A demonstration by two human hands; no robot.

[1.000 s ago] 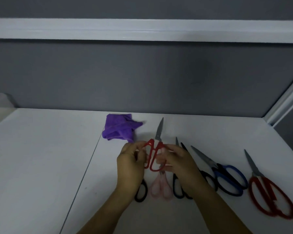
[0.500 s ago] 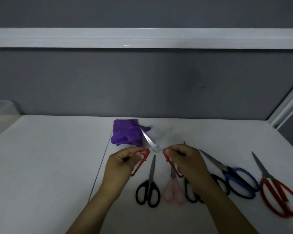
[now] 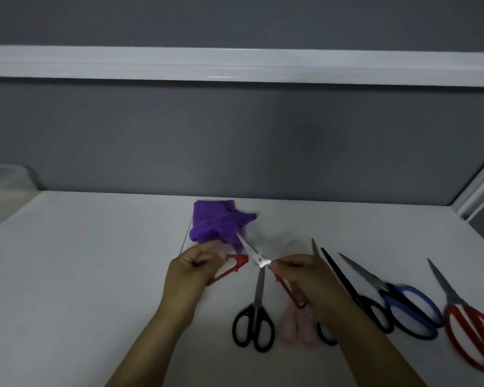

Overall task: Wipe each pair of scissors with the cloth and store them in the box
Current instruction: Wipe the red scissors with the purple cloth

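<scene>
Left hand (image 3: 190,272) grips one red handle, right hand (image 3: 305,277) the other, with the red-handled scissors (image 3: 256,256) spread wide above the counter (image 3: 81,275). A blade reaches past the left hand toward the purple cloth (image 3: 218,222). Nearer than the right hand lie black scissors (image 3: 257,297) and a pink pair (image 3: 294,325). Off to its right are blue-handled scissors (image 3: 386,291) and large red scissors (image 3: 456,303).

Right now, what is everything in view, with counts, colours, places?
held scissors: 1, red handles, spread open, blade by cloth
cloth: 1, purple, far middle
small black scissors: 1, black, row's left end
pink scissors: 1, pink, beside it
half-hidden scissors: 1, black, under right forearm
long black scissors: 1, black, next right
blue scissors: 1, blue, next right
large red scissors: 1, red, right end
box: 1, translucent, far left
table: 1, white
left hand: 1, gripping one red handle
right hand: 1, gripping the other
</scene>
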